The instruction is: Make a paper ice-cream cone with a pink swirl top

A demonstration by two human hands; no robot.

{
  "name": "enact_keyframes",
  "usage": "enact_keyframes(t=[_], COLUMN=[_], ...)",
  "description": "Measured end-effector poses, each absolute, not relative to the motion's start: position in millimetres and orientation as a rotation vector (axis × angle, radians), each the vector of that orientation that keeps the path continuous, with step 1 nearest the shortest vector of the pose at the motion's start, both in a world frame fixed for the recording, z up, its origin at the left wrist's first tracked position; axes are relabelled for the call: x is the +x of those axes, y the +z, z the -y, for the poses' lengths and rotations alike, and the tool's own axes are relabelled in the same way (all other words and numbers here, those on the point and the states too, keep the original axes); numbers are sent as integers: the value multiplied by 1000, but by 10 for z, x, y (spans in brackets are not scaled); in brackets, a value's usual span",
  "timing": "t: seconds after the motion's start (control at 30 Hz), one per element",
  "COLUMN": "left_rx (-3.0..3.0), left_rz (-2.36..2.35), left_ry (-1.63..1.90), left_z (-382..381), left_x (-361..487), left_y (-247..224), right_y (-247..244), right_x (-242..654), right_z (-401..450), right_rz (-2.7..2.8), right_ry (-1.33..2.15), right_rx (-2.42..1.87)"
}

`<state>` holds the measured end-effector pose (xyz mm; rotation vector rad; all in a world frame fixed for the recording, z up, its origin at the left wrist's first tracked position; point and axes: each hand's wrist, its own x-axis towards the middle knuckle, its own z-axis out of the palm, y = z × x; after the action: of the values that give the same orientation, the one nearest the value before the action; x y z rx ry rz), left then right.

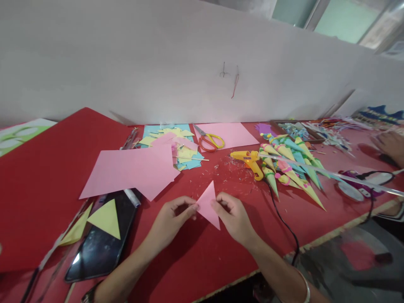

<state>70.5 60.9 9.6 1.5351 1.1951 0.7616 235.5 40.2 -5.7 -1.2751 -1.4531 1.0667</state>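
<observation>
A small pink paper triangle [208, 205] is held above the red table between my two hands. My left hand [175, 216] pinches its left corner with thumb and fingers. On the opposite edge, my right hand [233, 214] grips the paper between thumb and curled fingers. A larger pink sheet [132, 170] with a cut edge lies beyond my left hand. Yellow paper triangles [106, 218] rest left of it, one on a black phone or tablet [97, 248]. Scissors [210, 141] with red and yellow handles lie on another pink sheet [235, 134].
A yellow glue gun [249, 160] with a long clear glue stick lies to the right, its black cord trailing to the table edge. Behind it are several paper cones [293, 160]. Paper scraps [186, 147] pile at the back. Another person's hand [391, 145] is at far right.
</observation>
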Motion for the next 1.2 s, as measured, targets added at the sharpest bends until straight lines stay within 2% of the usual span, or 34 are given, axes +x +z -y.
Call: enact_keyframes(t=[0.2,0.63,0.97,1.2], left_rx=[1407,1506,1832,1856], left_rz=[-1195,-1228,-1119,-1062], left_ry=[851,893,643,530], left_z=[-607,-581,-534,-512], left_x=[706,706,692,645], left_y=[108,78,36,50], right_y=[-71,-86,-88,-57], right_x=[2358,2359,2365,2332], right_z=[-386,-377,-368,-339], right_rz=[1467,1479,1670,1605], right_ry=[1118,1157,1050,1347], right_rx=[-1229,-1212,-1249,-1122])
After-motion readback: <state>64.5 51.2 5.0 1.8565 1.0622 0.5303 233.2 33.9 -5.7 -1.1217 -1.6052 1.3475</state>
